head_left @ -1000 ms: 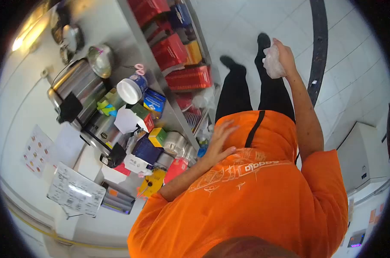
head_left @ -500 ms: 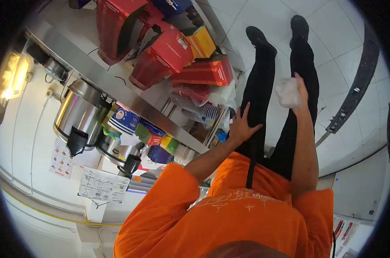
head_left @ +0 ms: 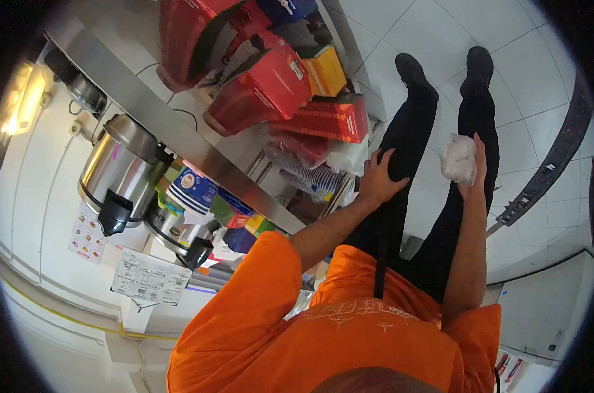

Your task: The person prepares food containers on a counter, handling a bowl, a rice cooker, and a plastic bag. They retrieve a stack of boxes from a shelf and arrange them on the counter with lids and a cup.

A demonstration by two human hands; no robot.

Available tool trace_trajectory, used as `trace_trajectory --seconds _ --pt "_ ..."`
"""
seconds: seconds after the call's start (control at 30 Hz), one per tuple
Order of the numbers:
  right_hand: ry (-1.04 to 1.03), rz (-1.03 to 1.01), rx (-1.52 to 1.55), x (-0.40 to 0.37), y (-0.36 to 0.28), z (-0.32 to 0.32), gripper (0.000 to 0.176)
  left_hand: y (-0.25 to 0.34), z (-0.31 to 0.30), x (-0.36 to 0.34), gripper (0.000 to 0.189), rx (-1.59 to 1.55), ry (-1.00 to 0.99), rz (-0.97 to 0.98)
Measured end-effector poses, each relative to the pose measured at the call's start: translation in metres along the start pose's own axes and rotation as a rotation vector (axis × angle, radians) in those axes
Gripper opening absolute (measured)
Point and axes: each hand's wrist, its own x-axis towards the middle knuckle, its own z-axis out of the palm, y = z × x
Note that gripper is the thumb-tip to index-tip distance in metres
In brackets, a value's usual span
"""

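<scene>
The right hand (head_left: 471,173) curls its fingers around a crumpled white wad (head_left: 457,157), held at about three o'clock from the left hand (head_left: 381,178), which lies open, fingers spread, on the left thigh (head_left: 411,124).

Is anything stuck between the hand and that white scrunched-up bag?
No, nothing visible. The right hand holds the white bag, touching it directly. The left hand rests flat on the black trouser leg, apart from the bag.
</scene>
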Motion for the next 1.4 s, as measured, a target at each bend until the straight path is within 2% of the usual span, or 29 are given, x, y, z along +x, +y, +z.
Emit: trace_trajectory --seconds 0.07,0.3,0.4,0.5,0.53,0.57,0.6,0.63,0.67,0.7,0.73,0.77,0.8,0.83,0.87,0.9,0.97,1.03,1.07,1.13,1.23,1.33,1.4 --pt "0.056 -0.051 -0.037 0.003 0.004 0.005 0.048 -0.003 -0.001 -0.001 0.087 -0.021 -0.010 -0.006" --pt "-0.012 -0.004 -0.111 0.016 0.009 0.007 0.048 -0.010 -0.005 0.000 0.087 -0.093 0.001 0.019" --pt "-0.030 -0.017 -0.228 0.028 0.015 0.001 0.045 -0.009 -0.008 -0.003 0.079 -0.109 0.012 -0.010" --pt "-0.034 0.012 -0.503 0.036 0.016 0.013 0.041 -0.038 0.018 0.014 0.065 -0.272 0.231 0.199" --pt "-0.015 0.027 -0.619 0.064 0.025 0.001 0.040 -0.043 0.018 0.029 0.049 -0.349 0.409 0.382" --pt "0.010 0.041 -0.737 0.082 0.026 0.001 0.038 -0.042 0.003 0.044 0.046 -0.400 0.512 0.446" --pt "-0.119 -0.072 -0.810 0.080 0.026 0.018 0.042 -0.041 -0.016 0.063 0.044 -0.454 0.610 0.513" --pt "-0.212 -0.213 -0.917 0.081 0.023 0.050 0.045 -0.040 -0.035 0.084 0.041 -0.510 0.697 0.582" --pt "-0.298 -0.349 -1.024 0.077 0.014 0.092 0.049 -0.038 -0.075 0.106 0.035 -0.380 1.000 0.658" --pt "-0.394 -0.428 -1.103 0.063 0.001 0.144 0.055 -0.026 -0.129 0.110 0.027 -0.644 1.012 0.547" --pt "-0.488 -0.514 -1.171 0.048 -0.012 0.197 0.062 -0.033 -0.168 0.136 0.020 -0.674 1.245 0.518" --pt "-0.456 -0.792 -1.415 0.085 -0.017 0.228 0.067 -0.036 -0.216 0.154 0.017 -0.794 1.406 0.504" --pt "-0.477 -0.817 -1.398 0.072 -0.027 0.286 0.074 -0.050 -0.253 0.179 0.020 -0.969 1.495 0.507" --pt "-0.545 -0.775 -1.351 0.051 -0.034 0.339 0.064 -0.038 -0.293 0.176 0.038 -1.495 1.407 0.496" --pt "-0.698 -0.721 -1.334 0.089 -0.043 0.374 0.071 -0.042 -0.322 0.190 0.043 -1.631 1.434 0.399" --pt "-0.688 -0.867 -1.345 0.076 -0.044 0.417 0.082 -0.046 -0.345 0.203 0.048 -1.766 1.458 0.295" --pt "-0.930 -0.982 -1.414 0.069 -0.048 0.490 0.101 -0.037 -0.383 0.206 0.053 -2.040 1.393 0.109" --pt "-0.893 -1.152 -1.340 0.102 -0.028 0.539 0.103 -0.068 -0.402 0.230 0.051 -2.212 1.090 0.396" --pt "-0.900 -0.993 -1.395 0.097 -0.024 0.554 0.101 -0.085 -0.410 0.243 0.050 -2.281 0.923 0.522" --pt "-0.910 -0.686 -1.494 0.071 -0.027 0.588 0.097 -0.117 -0.424 0.263 0.049 -2.269 0.773 0.644" --pt "-0.819 -0.274 -1.369 0.063 -0.013 0.596 0.083 -0.153 -0.441 0.278 0.048 -2.179 0.748 0.681" --pt "-0.860 -0.288 -1.247 0.087 0.004 0.604 0.074 -0.179 -0.455 0.290 0.047 -2.113 0.729 0.632" --pt "-0.843 -0.506 -1.319 0.086 0.004 0.599 0.069 -0.186 -0.457 0.293 0.046 -2.087 0.718 0.592"
